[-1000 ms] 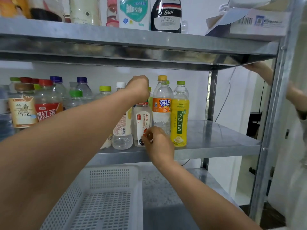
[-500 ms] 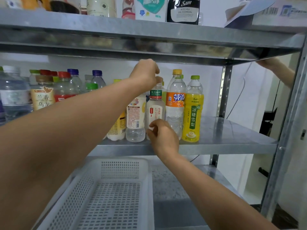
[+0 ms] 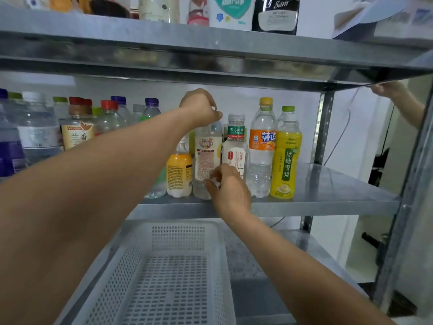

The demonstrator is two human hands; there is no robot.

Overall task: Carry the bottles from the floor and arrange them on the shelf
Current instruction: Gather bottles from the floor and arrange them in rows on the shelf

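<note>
Head view: left grip (image 3: 201,107) clasps the top of the clear white-labelled plastic bottle (image 3: 206,158); right grip (image 3: 228,187) holds its base. Grey metal shelf (image 3: 328,184) runs bare rightward to its edge.

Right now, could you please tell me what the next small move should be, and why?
Probably settle the pale-labelled bottle flat on the shelf and let go. The left hand grips its top, the right hand is at its base, and it already stands upright in the front row between the small orange bottle and the green-collared bottle.

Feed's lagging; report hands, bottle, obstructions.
Left hand grips top of clear bottle. Right hand at its base, grip unclear. Bottle upright on shelf, tea bottle tight alongside.
</note>
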